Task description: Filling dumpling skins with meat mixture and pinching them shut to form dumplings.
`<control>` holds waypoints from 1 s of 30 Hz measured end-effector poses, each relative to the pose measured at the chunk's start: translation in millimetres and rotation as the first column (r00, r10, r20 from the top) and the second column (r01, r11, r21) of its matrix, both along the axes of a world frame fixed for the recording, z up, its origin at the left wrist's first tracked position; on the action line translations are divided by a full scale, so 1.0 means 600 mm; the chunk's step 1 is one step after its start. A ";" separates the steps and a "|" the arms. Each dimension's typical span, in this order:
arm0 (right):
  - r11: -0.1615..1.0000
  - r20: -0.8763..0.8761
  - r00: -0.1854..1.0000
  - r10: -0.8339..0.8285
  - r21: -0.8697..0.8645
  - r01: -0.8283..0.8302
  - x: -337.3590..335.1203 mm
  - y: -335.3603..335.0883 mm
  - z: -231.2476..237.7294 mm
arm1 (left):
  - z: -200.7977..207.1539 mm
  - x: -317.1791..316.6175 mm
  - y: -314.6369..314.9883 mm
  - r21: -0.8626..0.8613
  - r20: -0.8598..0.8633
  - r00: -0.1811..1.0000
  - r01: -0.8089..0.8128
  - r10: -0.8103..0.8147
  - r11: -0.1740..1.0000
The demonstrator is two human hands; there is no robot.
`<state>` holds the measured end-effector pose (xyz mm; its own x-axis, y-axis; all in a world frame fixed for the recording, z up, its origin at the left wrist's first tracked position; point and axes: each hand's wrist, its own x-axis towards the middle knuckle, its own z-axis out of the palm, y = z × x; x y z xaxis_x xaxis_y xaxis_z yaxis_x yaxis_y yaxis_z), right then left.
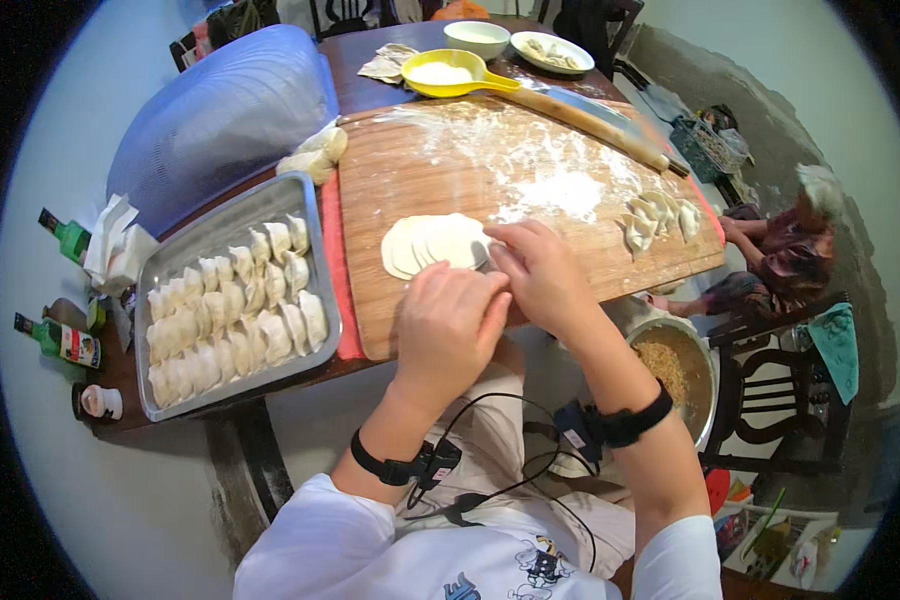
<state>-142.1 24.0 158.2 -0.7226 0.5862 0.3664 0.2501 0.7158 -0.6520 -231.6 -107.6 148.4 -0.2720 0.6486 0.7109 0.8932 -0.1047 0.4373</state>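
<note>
My left hand (452, 318) and my right hand (538, 268) are close together over the near edge of a floured wooden board (410, 165). Both have their fingers bent inward. What lies between them, if anything, is hidden behind the fingers. Just beyond, a fanned stack of round, pale dumpling wrappers (425, 243) rests on the board, its right side beside my right fingertips. Several finished dumplings (660, 218) sit at the board's right side. On the left, a metal tray (332, 300) bears rows of folded dumplings (232, 300).
A rolling pin (590, 128) lies along the board's far side, near a yellow sieve (440, 75), a bowl (477, 38) and a plate (552, 67). A bowl of filling (670, 368) stands low at right. Green bottles (55, 340) are left. Another person (790, 245) sits at right.
</note>
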 end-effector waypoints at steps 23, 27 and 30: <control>0.932 0.240 0.909 0.342 0.041 -0.361 -0.110 0.036 0.027 | -0.011 -0.064 -0.047 -0.153 -0.037 0.989 -0.145 0.141 0.978; 0.927 0.126 0.930 0.344 0.110 -0.358 -0.085 0.041 0.027 | -0.012 -0.063 -0.045 -0.132 -0.025 0.991 -0.133 0.130 0.982; 0.968 0.134 0.959 0.250 -0.053 -0.245 -0.047 0.041 0.048 | -0.009 -0.063 -0.045 -0.174 0.001 0.994 -0.105 0.107 0.979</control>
